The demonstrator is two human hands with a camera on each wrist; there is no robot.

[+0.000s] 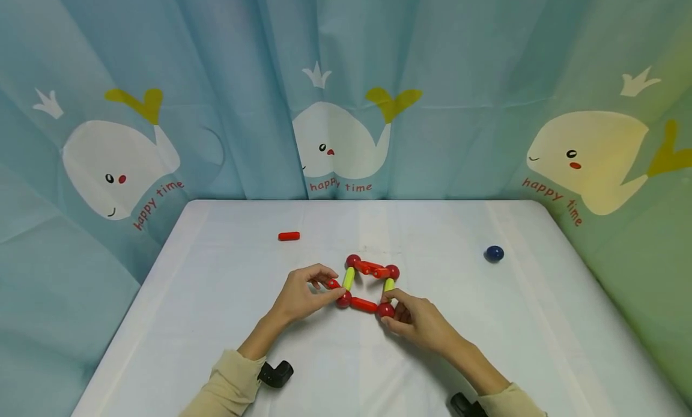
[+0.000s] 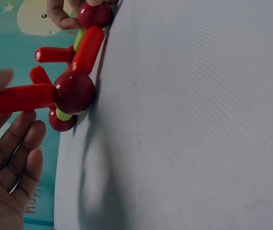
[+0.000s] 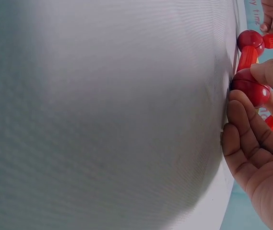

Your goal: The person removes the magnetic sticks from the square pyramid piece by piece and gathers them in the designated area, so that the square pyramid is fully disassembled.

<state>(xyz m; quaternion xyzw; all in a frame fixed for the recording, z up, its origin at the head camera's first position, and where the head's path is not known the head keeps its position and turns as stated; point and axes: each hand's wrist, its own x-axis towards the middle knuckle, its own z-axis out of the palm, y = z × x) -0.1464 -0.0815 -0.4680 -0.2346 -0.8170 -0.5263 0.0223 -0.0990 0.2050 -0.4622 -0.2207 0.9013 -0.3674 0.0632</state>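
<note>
I see the left hand (image 1: pixel 304 294) curled round a red stick (image 2: pixel 27 97). Right hand (image 1: pixel 423 322) pinches a red ball (image 1: pixel 385 310).

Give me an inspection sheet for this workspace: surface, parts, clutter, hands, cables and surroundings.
Surface: white table, lightly creased near the front.
Parts: frame of four red balls joined by red and yellow rods; an upright red rod on the near-left ball.
Clutter: loose red rod beyond the frame, to the left; blue ball off to the right.
Left hand: fingers around the upright red rod; firmness of grip unclear.
Right hand: pinches the near-right ball.
Cables: nothing seen.
Surroundings: curtain printed with whales and "happy time".
</note>
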